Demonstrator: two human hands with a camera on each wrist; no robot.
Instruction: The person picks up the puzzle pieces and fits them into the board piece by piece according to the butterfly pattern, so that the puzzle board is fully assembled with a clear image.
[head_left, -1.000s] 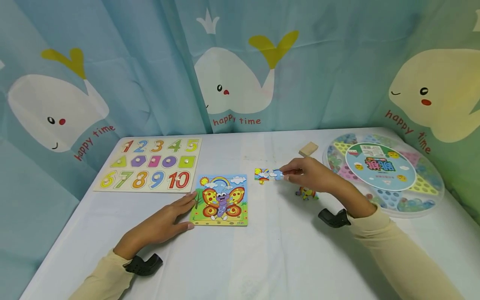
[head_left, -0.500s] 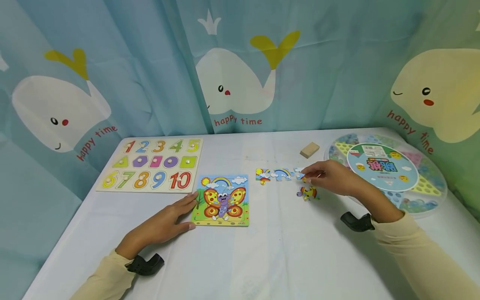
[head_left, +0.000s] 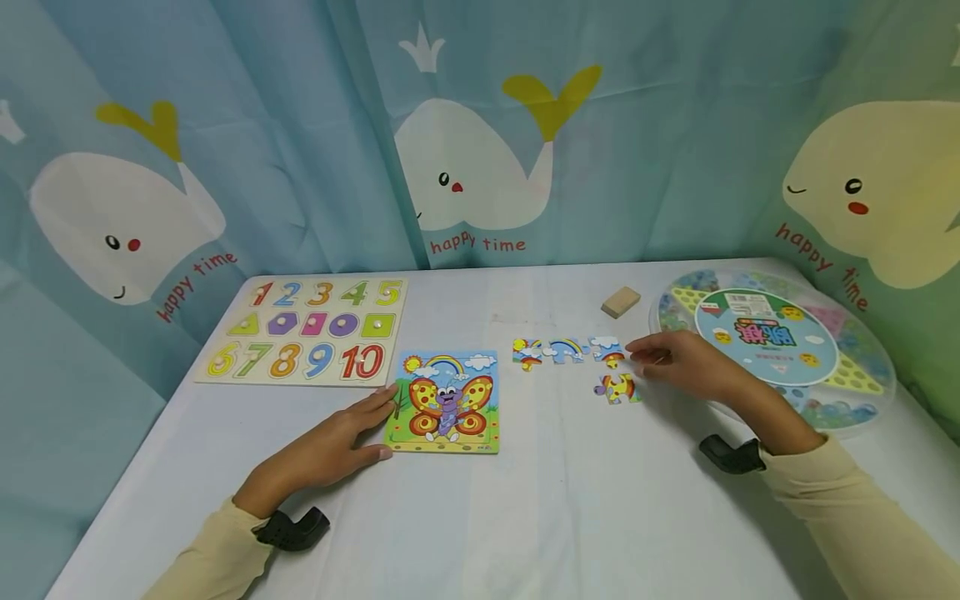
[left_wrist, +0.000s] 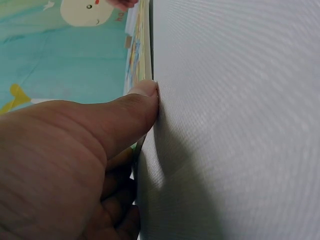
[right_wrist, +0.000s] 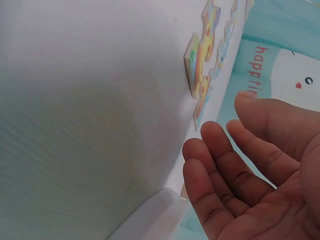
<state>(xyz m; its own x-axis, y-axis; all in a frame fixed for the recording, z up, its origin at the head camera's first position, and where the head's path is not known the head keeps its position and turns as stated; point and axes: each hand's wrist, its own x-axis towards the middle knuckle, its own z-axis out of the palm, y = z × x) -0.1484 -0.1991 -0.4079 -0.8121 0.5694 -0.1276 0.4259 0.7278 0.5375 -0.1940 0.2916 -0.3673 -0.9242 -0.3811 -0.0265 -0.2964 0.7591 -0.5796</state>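
My left hand (head_left: pixel 322 446) rests at the left edge of a square butterfly picture board (head_left: pixel 480 367), fingers and thumb straight along its side. In the left wrist view the thumb (left_wrist: pixel 127 117) touches the board's edge near the cloth. My right hand (head_left: pixel 686 367) is just right of a cloud jigsaw piece (head_left: pixel 604 347), thumb and fingers apart with nothing between them. Left of that piece lie a rainbow piece (head_left: pixel 564 350) and a sun piece (head_left: pixel 527 352), spaced out in a row. A yellow and purple piece (head_left: pixel 618 388) lies below the cloud piece.
A number and shape peg board (head_left: pixel 300 332) lies at the back left. The round Chinese checkers box (head_left: pixel 855 367) is at the right, partly behind my right hand. Near the back stands a small wooden block (head_left: pixel 621 302). Behind the white-covered table (head_left: pixel 480 525) hangs a whale-printed curtain (head_left: pixel 645 167).
My right hand first moved right from the rainbow piece to the cloud piece, then let go and drew a little further right. The left hand stays at the board's edge.
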